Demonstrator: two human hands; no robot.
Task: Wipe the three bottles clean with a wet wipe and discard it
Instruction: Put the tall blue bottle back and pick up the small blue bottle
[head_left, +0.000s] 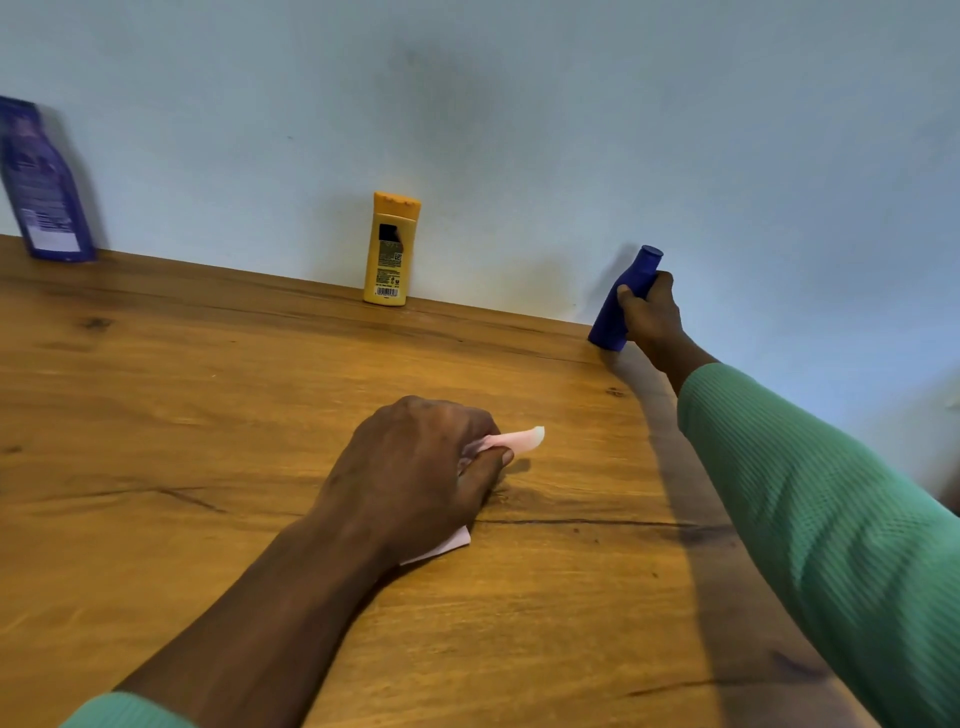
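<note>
Three bottles stand along the back edge of the wooden table (156, 415), against the wall. A large purple bottle (41, 187) is at the far left. A yellow bottle (390, 249) stands upright in the middle. At the right, my right hand (652, 312) grips a small dark blue bottle (621, 306), which leans to the right with its base on the table. My left hand (421, 462) rests mid-table and holds a crumpled pale pink wet wipe (519, 440); one end pokes out past my thumb, another corner shows under my wrist.
A plain pale wall (519, 130) rises directly behind the bottles. My right forearm in a green sleeve (831, 519) crosses the table's right side and casts a long shadow there.
</note>
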